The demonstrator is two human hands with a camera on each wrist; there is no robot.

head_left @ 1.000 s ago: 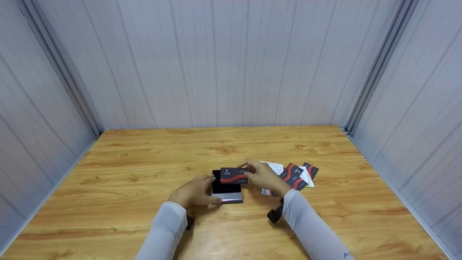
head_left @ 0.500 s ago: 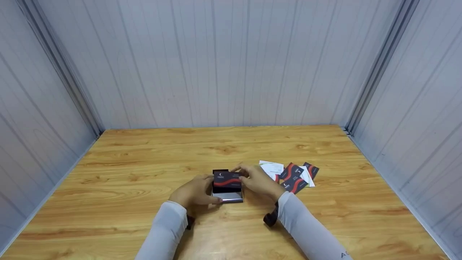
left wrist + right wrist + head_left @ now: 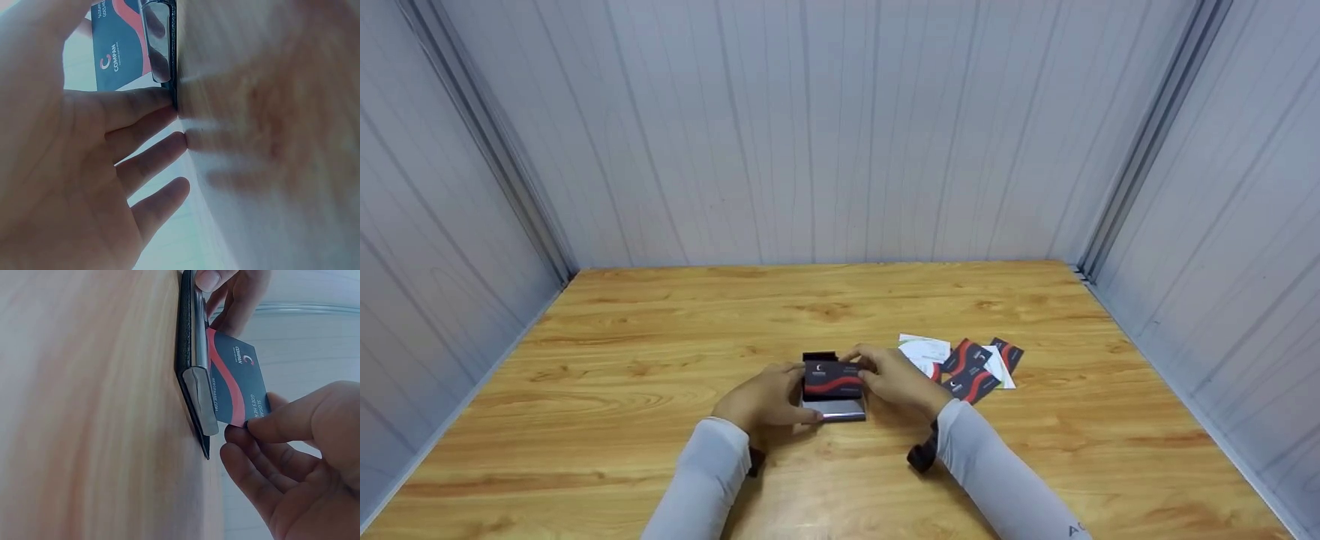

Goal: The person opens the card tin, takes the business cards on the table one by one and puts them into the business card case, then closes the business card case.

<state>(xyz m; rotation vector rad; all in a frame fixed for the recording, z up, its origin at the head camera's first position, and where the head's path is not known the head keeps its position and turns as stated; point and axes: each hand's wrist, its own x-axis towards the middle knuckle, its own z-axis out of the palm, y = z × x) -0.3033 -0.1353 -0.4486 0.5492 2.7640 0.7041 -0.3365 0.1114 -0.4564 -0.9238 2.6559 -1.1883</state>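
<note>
A card case (image 3: 844, 409) lies with its lid back on the table, black inside with a shiny metal front part. My left hand (image 3: 765, 396) holds it by the left side, thumb on the front edge. Between thumb and fingers of my right hand (image 3: 898, 381), a dark business card (image 3: 834, 379) with a red wave is pinched at its right end. In the right wrist view the card (image 3: 235, 377) stands tilted, its lower long edge at the opening of the case (image 3: 198, 396). The left wrist view shows the left fingers against the case's side (image 3: 157, 42).
Right of the case, several loose business cards (image 3: 971, 384) lie overlapping, some dark with red and some white (image 3: 924, 349). The wooden table (image 3: 660, 337) is bounded by pale panel walls (image 3: 840, 135) at the back and sides.
My right hand has brought the card left and down, from above the case's right part to over its opening. The left hand stays on the case.
</note>
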